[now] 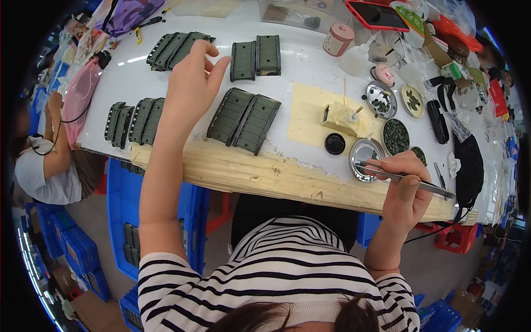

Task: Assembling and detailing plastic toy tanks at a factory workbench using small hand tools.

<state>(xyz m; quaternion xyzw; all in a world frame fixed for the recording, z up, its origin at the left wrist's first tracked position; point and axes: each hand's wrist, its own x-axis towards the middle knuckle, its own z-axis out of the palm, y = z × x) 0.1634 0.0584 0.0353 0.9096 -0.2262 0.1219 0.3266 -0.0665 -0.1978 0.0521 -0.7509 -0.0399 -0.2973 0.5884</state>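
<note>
Now the left hand (191, 83), fingers loosely spread and empty, hovers over the table (138, 72) betw. dark-green ribbed pieces; nearest pair (244, 120) lies just right, long axis running away. Right hand (406, 185) pinches tweezers (406, 180).

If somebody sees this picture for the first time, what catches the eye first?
Probably the dark green ribbed plastic panels lying in pairs across the white table, with the left hand raised above them. Next, the right hand holding metal tweezers near the small round metal dishes at the right.
</note>
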